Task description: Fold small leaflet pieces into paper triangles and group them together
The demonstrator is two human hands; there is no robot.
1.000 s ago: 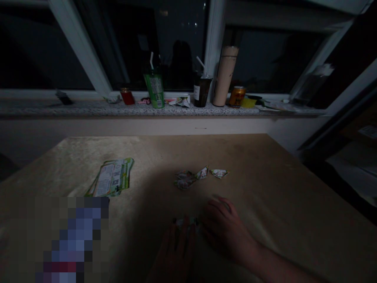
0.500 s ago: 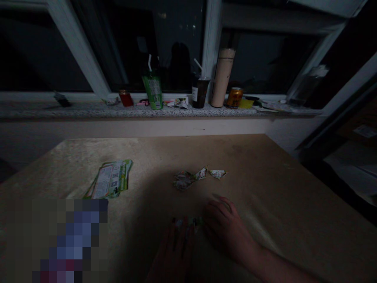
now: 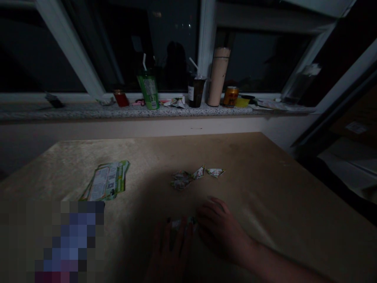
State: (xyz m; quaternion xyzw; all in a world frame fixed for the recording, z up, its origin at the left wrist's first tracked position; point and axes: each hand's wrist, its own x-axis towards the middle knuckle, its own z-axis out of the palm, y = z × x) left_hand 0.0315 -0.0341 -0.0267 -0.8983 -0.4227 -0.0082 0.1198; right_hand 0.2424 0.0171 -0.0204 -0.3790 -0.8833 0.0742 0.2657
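Printed wrapper (image 3: 176, 224) lies beneath my left hand (image 3: 174, 244), fingers spread; I'd steady it flat against the surface (image 3: 273, 181). My right hand (image 3: 216, 223) curls alongside; from here, pinching, I can't tell.

Small printed piece (image 3: 176, 224), whitish and green, on the brown tabletop (image 3: 265, 188), partly hidden under the left fingers (image 3: 180, 235)

Left fingers (image 3: 179, 236) overlap a printed wrapper (image 3: 176, 224), right fingers (image 3: 207, 214) beside it.

Our left hand (image 3: 173, 245) is palm down, fingers (image 3: 166, 236) spread and pointing forward; just beside it, our right hand (image 3: 219, 228) is loosely curled, forearm (image 3: 271, 259) slanting from the right.
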